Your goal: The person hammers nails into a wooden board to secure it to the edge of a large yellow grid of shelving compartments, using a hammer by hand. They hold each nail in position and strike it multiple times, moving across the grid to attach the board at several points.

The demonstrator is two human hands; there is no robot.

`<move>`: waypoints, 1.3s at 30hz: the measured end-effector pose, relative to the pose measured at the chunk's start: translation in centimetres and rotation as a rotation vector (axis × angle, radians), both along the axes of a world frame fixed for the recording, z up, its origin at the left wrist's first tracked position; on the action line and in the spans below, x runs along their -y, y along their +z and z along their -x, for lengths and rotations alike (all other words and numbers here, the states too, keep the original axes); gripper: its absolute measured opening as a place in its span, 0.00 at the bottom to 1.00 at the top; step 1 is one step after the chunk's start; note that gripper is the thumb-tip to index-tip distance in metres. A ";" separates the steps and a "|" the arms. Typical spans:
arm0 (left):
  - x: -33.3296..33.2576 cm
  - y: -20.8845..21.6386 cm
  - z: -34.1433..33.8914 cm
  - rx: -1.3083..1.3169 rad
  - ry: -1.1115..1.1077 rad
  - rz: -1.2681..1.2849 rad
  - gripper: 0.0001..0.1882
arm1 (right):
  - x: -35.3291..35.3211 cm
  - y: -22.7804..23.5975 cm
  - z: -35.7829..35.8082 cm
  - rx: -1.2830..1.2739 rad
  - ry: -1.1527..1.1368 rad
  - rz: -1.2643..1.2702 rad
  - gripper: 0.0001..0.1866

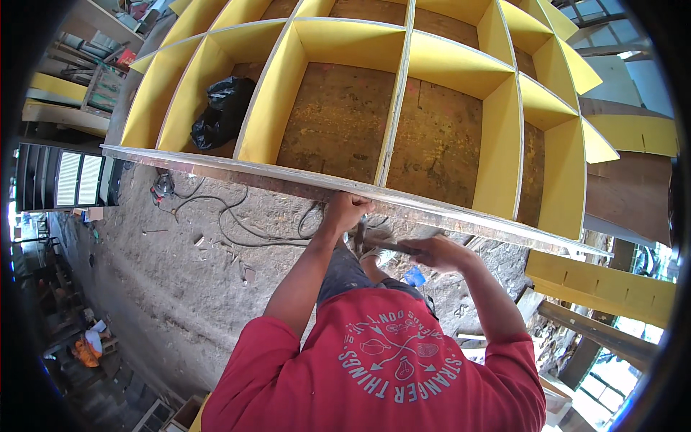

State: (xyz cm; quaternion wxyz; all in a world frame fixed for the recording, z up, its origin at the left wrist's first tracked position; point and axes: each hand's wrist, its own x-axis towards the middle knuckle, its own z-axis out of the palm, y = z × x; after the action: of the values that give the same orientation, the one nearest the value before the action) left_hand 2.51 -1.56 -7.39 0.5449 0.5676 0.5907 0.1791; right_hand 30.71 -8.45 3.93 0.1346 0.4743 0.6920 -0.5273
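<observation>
A large wooden grid frame (392, 137) with yellow-faced dividers stands on a worn brown board (338, 108) in front of me. My left hand (349, 210) is at its near edge, fingers pinched against the front strip (288, 175). Whatever is between those fingers is too small to make out. My right hand (443, 253) grips a hammer (396, 246) by its handle. The hammer's head is just below my left hand, in front of the edge. In one left compartment lies a crumpled black plastic bag (222, 114).
Below the frame, a dark cable (237, 223) winds over the rough ground from a power tool (164, 186). A blue scrap (414, 276) lies by my feet. Slotted yellow boards (601, 288) and a wooden beam (597, 335) stand at the right. Stacked boards (61, 90) are at the far left.
</observation>
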 end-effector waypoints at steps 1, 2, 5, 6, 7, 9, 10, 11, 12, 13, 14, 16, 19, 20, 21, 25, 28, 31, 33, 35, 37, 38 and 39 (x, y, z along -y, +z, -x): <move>0.0 0.1 -0.1 -0.011 0.002 0.001 0.14 | 0.0 0.3 0.2 0.017 0.077 -0.017 0.27; 0.0 0.2 -0.1 -0.022 0.005 0.003 0.14 | 0.0 0.1 0.0 0.018 0.077 -0.019 0.27; -0.1 0.5 -0.2 -0.018 -0.017 -0.026 0.13 | 0.8 -1.9 -1.9 -0.093 0.029 -0.015 0.27; 0.0 0.2 -0.1 -0.019 -0.011 -0.027 0.13 | 0.4 -1.1 -1.5 -0.094 0.036 -0.016 0.27; 0.1 -0.2 0.0 0.014 0.003 -0.005 0.13 | 0.0 0.3 -0.9 -0.031 -0.033 0.009 0.28; 0.1 -0.4 0.0 0.050 0.011 0.014 0.13 | 0.2 0.8 -0.8 -0.018 -0.068 0.000 0.28; 0.0 -0.2 -0.1 0.052 0.013 0.017 0.13 | 0.1 0.5 -1.1 -0.016 -0.073 -0.002 0.28; -0.1 0.0 -0.2 0.053 0.015 0.020 0.13 | -0.1 0.4 -1.4 -0.037 0.006 0.026 0.28; -0.1 -0.1 -0.2 0.053 0.014 0.017 0.13 | -0.3 0.1 -1.7 -0.058 0.090 0.053 0.28; -0.1 -0.2 -0.2 0.047 0.021 0.020 0.13 | 0.1 -0.6 -1.7 -0.050 0.009 0.031 0.27; -0.1 -0.3 -0.2 0.040 0.028 0.022 0.13 | 0.2 -0.9 -1.8 -0.050 0.008 0.027 0.27; 0.0 -1.1 0.0 0.051 0.044 0.039 0.12 | -0.3 0.6 -0.8 0.049 -0.088 0.044 0.27; -0.1 -0.9 -0.2 0.070 0.042 0.042 0.12 | 0.6 -0.8 -1.8 -0.053 0.014 0.017 0.26; -0.1 -0.6 -0.4 0.078 0.037 0.027 0.12 | 0.8 -1.5 -2.3 -0.143 0.091 0.001 0.26; -0.1 -0.3 -0.3 0.076 0.036 0.027 0.12 | -0.1 -0.2 -1.7 -0.032 0.109 0.022 0.27; -0.1 0.1 -0.3 0.014 0.010 0.023 0.13 | 0.2 1.4 -0.6 0.082 -0.091 0.030 0.25; 0.0 -0.5 -0.2 0.017 0.014 0.032 0.14 | 0.4 0.4 -1.4 -0.070 0.046 0.045 0.25; 0.0 -0.6 -0.1 0.050 0.015 0.036 0.14 | 0.6 -0.4 -1.7 -0.029 -0.164 -0.003 0.26; 0.3 -0.3 0.1 0.058 0.009 0.033 0.15 | 1.3 -1.0 -1.8 -0.059 -0.194 -0.043 0.25; 0.8 0.2 0.7 0.050 -0.022 -0.026 0.14 | 2.0 -0.9 -1.6 -0.042 -0.111 -0.034 0.23; 1.7 4.7 1.9 -0.034 -0.051 -0.141 0.13 | 2.4 0.1 -1.6 0.022 -0.048 -0.033 0.23; 2.0 7.5 2.7 -0.117 -0.078 -0.259 0.12 | 2.7 0.5 -1.7 0.089 0.018 -0.035 0.22; 2.0 9.3 3.8 -0.088 -0.017 -0.406 0.13 | 3.1 0.0 -2.3 0.036 0.015 -0.046 0.23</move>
State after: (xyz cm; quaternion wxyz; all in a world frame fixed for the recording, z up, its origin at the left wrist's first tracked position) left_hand -1.29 -3.57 1.95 0.3944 0.6780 0.5609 0.2649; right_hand 33.04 -11.50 3.97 0.1401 0.4814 0.7051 -0.5015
